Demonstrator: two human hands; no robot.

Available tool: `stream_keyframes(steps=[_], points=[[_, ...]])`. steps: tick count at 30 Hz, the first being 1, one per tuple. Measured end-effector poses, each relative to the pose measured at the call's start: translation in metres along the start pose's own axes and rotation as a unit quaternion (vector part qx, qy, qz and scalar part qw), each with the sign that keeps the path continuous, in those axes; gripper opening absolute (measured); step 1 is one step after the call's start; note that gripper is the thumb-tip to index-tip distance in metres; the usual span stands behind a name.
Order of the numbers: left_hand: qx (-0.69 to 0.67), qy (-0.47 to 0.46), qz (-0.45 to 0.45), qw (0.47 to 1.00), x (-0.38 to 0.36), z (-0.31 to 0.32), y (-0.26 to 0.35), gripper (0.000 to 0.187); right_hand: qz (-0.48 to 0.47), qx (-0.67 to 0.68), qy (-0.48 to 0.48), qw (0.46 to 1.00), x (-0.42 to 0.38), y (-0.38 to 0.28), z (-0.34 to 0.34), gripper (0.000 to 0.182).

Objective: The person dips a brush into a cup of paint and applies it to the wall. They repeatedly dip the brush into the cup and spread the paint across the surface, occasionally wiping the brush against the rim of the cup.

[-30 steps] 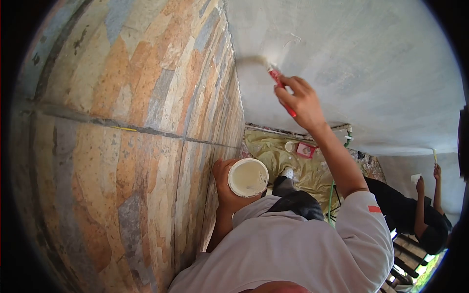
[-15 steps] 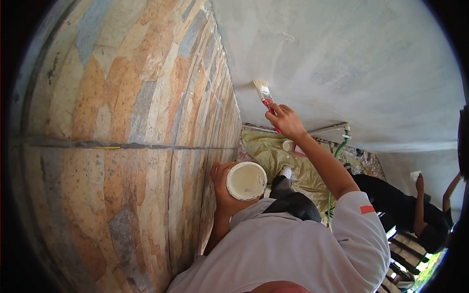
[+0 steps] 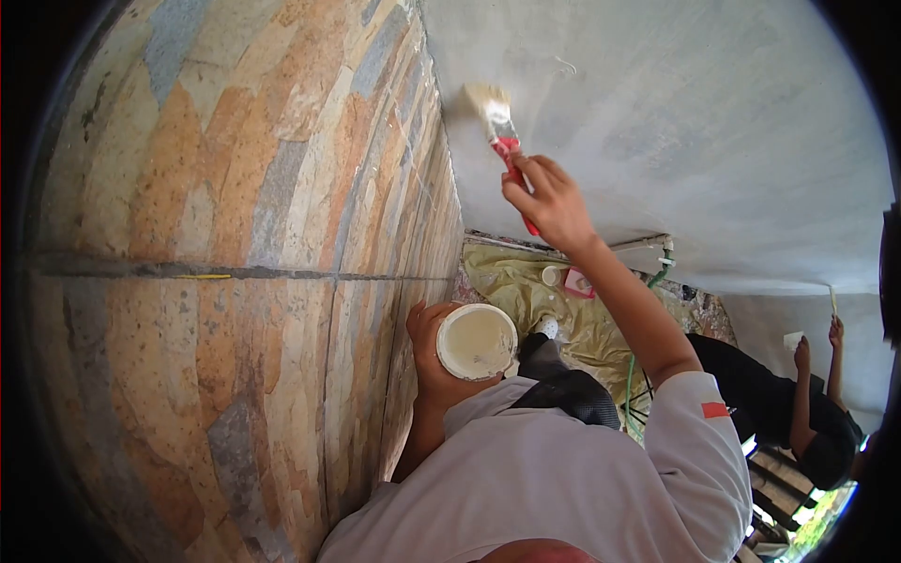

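My right hand [image 3: 549, 199] is closed round the red handle of a paintbrush [image 3: 504, 141]. The brush's pale bristles are against the grey plastered wall [image 3: 657, 122], close to the corner where it meets the stone-clad wall. Low on the other side, my left hand [image 3: 434, 352] is wrapped round a round white tub [image 3: 477, 342], its fingers partly hidden behind it. Inside the tub is off-white paint, with smears on the inner side.
Strips of tan, orange and grey stone [image 3: 235, 188] cover the wall at left. A yellowish drop sheet [image 3: 511, 272] lies on the ground, with a small cup [image 3: 551, 275] and a pink box [image 3: 578, 283]. A green hose [image 3: 661, 276] hangs from a pipe. At right, a person in black [image 3: 751, 380] holds a brush.
My right hand has moved the brush up the grey wall, towards the corner. The tub has shifted only slightly. The person at right has raised a brush to the wall.
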State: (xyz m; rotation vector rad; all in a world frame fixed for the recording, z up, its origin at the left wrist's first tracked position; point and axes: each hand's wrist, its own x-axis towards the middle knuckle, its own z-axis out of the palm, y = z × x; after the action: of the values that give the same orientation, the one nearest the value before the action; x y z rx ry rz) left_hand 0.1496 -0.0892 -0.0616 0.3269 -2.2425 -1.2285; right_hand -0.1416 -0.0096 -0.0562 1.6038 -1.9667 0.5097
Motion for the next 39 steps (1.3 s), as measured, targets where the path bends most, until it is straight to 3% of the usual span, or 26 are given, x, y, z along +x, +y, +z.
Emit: stream_keyframes(steps=[3, 5, 6, 13, 16, 18, 24, 27, 30, 35, 39], points=[[0.005, 0.003, 0.009, 1.000, 0.001, -0.001, 0.000, 0.086, -0.020, 0.004, -0.051, 0.998, -0.054, 0.001, 0.072, 0.023], [0.002, 0.013, 0.001, 1.000, -0.003, -0.004, 0.002, 0.085, 0.044, 0.078, -0.227, 0.970, -0.067, -0.004, 0.084, 0.026], [0.001, 0.010, 0.006, 1.000, -0.004, -0.006, 0.001, 0.085, 0.047, 0.075, -0.225, 0.970, -0.064, -0.001, 0.079, 0.026], [0.000, 0.022, 0.003, 1.000, -0.003, -0.011, 0.000, 0.084, 0.037, 0.046, 0.050, 0.997, 0.032, 0.018, -0.097, 0.021], [-0.023, 0.035, -0.014, 0.999, -0.006, -0.009, -0.002, 0.083, 0.027, -0.029, 0.166, 0.985, 0.041, 0.020, -0.123, 0.024], [-0.033, 0.036, -0.019, 0.999, -0.004, -0.007, -0.002, 0.082, 0.041, -0.043, 0.158, 0.986, 0.025, 0.020, -0.100, 0.023], [-0.015, 0.023, -0.001, 1.000, 0.000, -0.008, 0.003, 0.081, 0.039, 0.031, 0.004, 0.999, -0.076, 0.014, 0.026, 0.016], [0.003, 0.014, 0.012, 1.000, 0.002, -0.009, 0.008, 0.081, 0.064, 0.083, -0.155, 0.982, -0.088, 0.004, 0.044, 0.026], [0.001, 0.001, 0.001, 1.000, 0.003, -0.009, 0.011, 0.082, 0.004, 0.086, -0.066, 0.994, -0.039, 0.001, 0.003, 0.024], [-0.006, -0.002, 0.013, 1.000, -0.002, -0.005, 0.010, 0.085, -0.022, -0.043, 0.184, 0.982, 0.071, 0.006, -0.091, 0.023], [-0.013, -0.007, 0.036, 0.999, -0.004, -0.001, 0.006, 0.090, -0.021, -0.049, 0.121, 0.991, 0.060, 0.005, -0.050, 0.018]])
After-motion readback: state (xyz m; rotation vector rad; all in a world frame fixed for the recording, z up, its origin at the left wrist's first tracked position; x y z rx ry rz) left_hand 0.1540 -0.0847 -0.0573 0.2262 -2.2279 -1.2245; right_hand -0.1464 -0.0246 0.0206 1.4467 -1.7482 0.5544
